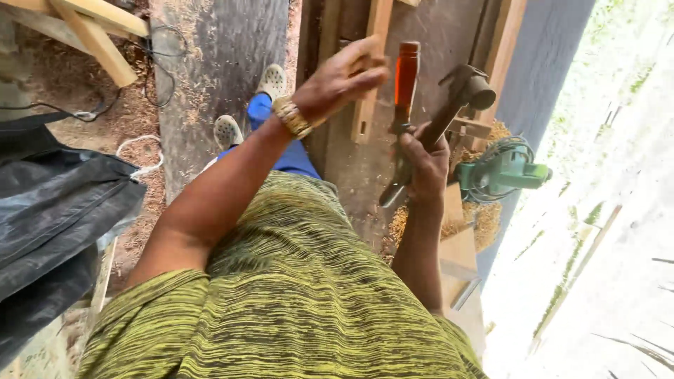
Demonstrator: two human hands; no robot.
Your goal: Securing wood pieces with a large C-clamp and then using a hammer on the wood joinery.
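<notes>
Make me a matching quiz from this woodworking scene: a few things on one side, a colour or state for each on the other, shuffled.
Things:
1. chisel with a translucent handle
2. corded power tool lying on the shavings
3. left hand
4. wooden-handled hammer

Colour or state:
A. green
B. open, holding nothing
C. amber-orange
D. gripped in the right hand together with the chisel

Pairs: 1-C, 2-A, 3-B, 4-D
</notes>
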